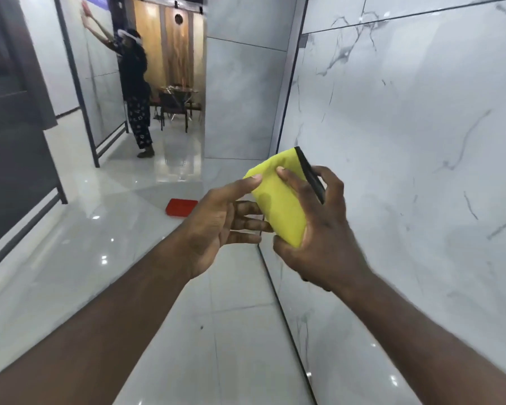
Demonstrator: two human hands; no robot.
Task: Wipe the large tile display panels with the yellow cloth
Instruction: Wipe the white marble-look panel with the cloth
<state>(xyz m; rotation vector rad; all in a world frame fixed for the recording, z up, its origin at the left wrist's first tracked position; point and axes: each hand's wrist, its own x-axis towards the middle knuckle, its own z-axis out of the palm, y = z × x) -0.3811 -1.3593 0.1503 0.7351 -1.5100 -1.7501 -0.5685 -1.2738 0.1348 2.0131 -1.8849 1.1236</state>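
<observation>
The right half of the view is filled by a large white tile display panel veined in grey, set upright in a thin dark frame. A glossy pale floor is seen running below it toward the back, with ceiling lights mirrored in it. A dark panel is seen at the left edge, and a plain grey panel is stood across the passage ahead. Further back, a second person is seen with both arms raised against another pale panel, and a table with chairs is set behind them. In the foreground 2 bare forearms are stretched forward. The folded yellow cloth is held in the air between the hands, just in front of the marbled panel's left edge. It is gripped by the right hand, whose fingers are curled round it, and its left edge is pinched by the left hand, thumb on top and fingers beneath. A flat black object is held along with the cloth in the right hand. A small red object is left lying on the floor beyond.
</observation>
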